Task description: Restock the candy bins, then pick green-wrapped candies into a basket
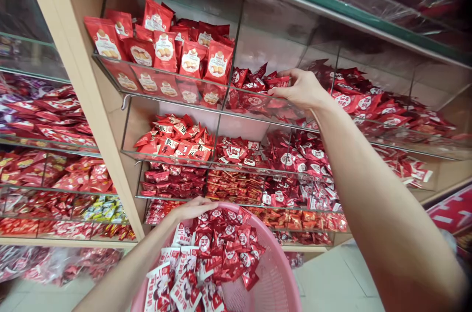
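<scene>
My left hand (195,208) is closed on the far rim of a pink plastic basket (285,258). Inside the basket lie many small red packets (224,245) with round white labels, and white-and-red packets (186,290) toward the near left. My right hand (304,88) reaches over the clear front edge of an upper shelf bin. Its thumb and fingers pinch a small red packet (279,82) at the right of a low pile of red packets (249,78). Part of that packet is hidden by the fingers.
Larger red biscuit packets (165,49) stand in the bin to the left. Clear dividers and glass shelf fronts separate the bins. Red packets with black lettering (177,137) fill a lower bin. A wooden upright (79,91) stands at left; bagged goods (55,265) lie below.
</scene>
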Tool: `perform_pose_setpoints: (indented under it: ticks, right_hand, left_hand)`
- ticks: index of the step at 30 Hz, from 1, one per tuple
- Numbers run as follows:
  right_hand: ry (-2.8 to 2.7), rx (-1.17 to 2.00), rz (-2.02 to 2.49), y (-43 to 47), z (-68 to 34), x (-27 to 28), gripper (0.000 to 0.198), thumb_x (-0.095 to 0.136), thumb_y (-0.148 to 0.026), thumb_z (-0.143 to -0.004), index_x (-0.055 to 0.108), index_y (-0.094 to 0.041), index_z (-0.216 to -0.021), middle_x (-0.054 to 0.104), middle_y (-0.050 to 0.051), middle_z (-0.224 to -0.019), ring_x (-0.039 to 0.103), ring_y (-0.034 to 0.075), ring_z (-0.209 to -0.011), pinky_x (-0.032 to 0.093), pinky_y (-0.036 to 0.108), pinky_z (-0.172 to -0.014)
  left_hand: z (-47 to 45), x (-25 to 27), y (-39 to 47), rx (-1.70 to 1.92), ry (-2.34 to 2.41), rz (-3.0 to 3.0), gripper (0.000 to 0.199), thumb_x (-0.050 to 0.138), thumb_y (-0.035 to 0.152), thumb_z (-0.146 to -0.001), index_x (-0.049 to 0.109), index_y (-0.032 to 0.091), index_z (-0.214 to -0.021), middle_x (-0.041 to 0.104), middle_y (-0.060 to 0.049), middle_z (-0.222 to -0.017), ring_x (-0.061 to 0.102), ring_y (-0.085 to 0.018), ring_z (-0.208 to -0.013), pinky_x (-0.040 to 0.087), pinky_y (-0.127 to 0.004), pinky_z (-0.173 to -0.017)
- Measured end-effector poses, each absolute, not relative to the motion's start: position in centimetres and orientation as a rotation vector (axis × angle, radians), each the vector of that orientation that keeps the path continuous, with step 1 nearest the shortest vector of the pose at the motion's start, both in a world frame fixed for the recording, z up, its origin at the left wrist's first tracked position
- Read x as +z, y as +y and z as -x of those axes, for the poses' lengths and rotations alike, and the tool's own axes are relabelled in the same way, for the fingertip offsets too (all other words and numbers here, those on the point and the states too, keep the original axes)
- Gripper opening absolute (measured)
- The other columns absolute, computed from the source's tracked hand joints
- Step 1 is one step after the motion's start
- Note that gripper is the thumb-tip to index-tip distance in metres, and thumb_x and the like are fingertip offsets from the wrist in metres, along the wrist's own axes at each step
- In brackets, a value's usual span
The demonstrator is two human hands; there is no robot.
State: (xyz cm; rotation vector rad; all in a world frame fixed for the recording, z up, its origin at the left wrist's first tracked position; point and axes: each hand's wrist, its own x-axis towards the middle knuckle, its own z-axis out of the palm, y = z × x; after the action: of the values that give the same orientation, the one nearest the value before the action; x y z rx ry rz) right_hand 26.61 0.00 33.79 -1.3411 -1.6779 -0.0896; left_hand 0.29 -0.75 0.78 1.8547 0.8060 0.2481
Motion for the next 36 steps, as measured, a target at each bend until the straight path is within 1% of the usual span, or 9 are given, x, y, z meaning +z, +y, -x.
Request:
perform_pose_setpoints:
  ticks: [4,10,14,17,20,22,27,32,36]
  right_hand:
    - [-1.613,-0.044,1.290,-0.4,-26.6,33.3,0.042,0.073,-0.019,-0.068,0.058,-0.010,-0.106,0.065,0.006,-0.087,0.062,0.018,-0.081,0.054,0.031,-0.070]
    - [-1.260,-0.173,1.051,-2.1,-26.8,33.9,0.030,0.058,-0.019,-0.081,0.050,-0.010,-0.109,0.061,0.017,-0.111,0.060,0.014,-0.091,0.049,0.029,-0.084]
    - [-1.115,-0.302,0.857,-7.3,-24.7,30.1,0.034,0.057,-0.023,-0.080,0.048,-0.016,-0.112,0.060,0.011,-0.110,0.060,0.017,-0.098,0.048,0.035,-0.089]
    - [-1.146,0.047,0.982,-11.8,-21.5,22.6,0.038,0.066,-0.027,-0.074,0.054,-0.023,-0.111,0.061,0.006,-0.105,0.062,0.018,-0.089,0.051,0.033,-0.080]
    - [-1.138,0.849,1.128,-14.4,-18.4,14.2,0.050,0.067,-0.031,-0.074,0.048,-0.028,-0.120,0.065,0.003,-0.092,0.063,0.019,-0.078,0.054,0.034,-0.070]
    - [-1.025,1.139,1.146,-15.0,-17.3,9.8,0.051,0.069,-0.035,-0.071,0.050,-0.026,-0.118,0.067,0.004,-0.096,0.063,0.019,-0.082,0.052,0.036,-0.076]
    - [-0.814,1.365,1.131,-15.3,-17.6,5.9,0.042,0.065,-0.042,-0.074,0.057,-0.025,-0.111,0.064,0.005,-0.112,0.059,0.022,-0.103,0.047,0.037,-0.088]
    - [-0.700,1.371,1.193,-16.1,-18.5,5.6,0.046,0.067,-0.044,-0.072,0.057,-0.028,-0.114,0.066,0.003,-0.108,0.062,0.019,-0.095,0.049,0.031,-0.079]
    - [-0.687,1.261,1.246,-16.0,-18.8,4.9,0.051,0.072,-0.040,-0.068,0.057,-0.028,-0.114,0.067,0.003,-0.104,0.063,0.017,-0.089,0.049,0.029,-0.076]
  left_hand:
    - [-0.4,0.7,-0.7,0.249,0.761,-1.856,0.055,0.042,0.064,-0.080,0.060,0.012,-0.082,0.045,0.000,-0.069,0.036,-0.010,-0.065,0.025,-0.022,-0.060]
    - [-0.4,0.0,-0.5,0.255,0.740,-1.847,0.053,0.042,0.063,-0.080,0.059,0.013,-0.081,0.046,-0.001,-0.070,0.037,-0.011,-0.066,0.026,-0.022,-0.060]
    - [-0.3,0.0,-0.5,0.281,0.744,-1.846,0.053,0.042,0.063,-0.080,0.059,0.013,-0.082,0.048,-0.001,-0.073,0.038,-0.011,-0.068,0.026,-0.022,-0.061]
    - [-0.2,0.1,-0.5,0.278,0.764,-1.844,0.053,0.042,0.064,-0.080,0.058,0.013,-0.078,0.047,-0.001,-0.070,0.037,-0.011,-0.066,0.026,-0.022,-0.061]
    - [-0.2,0.2,-0.6,0.278,0.752,-1.801,0.054,0.042,0.065,-0.079,0.060,0.014,-0.080,0.051,-0.001,-0.070,0.041,-0.013,-0.068,0.029,-0.022,-0.062]
    - [-0.3,0.2,-0.6,0.285,0.750,-1.791,0.055,0.042,0.065,-0.079,0.062,0.014,-0.085,0.056,-0.002,-0.075,0.045,-0.015,-0.073,0.032,-0.023,-0.065]
    - [-0.2,0.1,-0.6,0.288,0.795,-1.838,0.057,0.041,0.065,-0.080,0.064,0.014,-0.089,0.061,-0.003,-0.085,0.051,-0.017,-0.080,0.037,-0.025,-0.074]
    - [-0.1,0.0,-0.5,0.274,0.813,-1.803,0.057,0.040,0.062,-0.082,0.061,0.017,-0.111,0.060,-0.004,-0.112,0.052,-0.020,-0.102,0.034,-0.028,-0.091]
    - [-0.1,0.1,-0.6,0.281,0.766,-1.818,0.056,0.039,0.062,-0.083,0.062,0.018,-0.110,0.061,-0.003,-0.111,0.052,-0.019,-0.102,0.034,-0.027,-0.091]
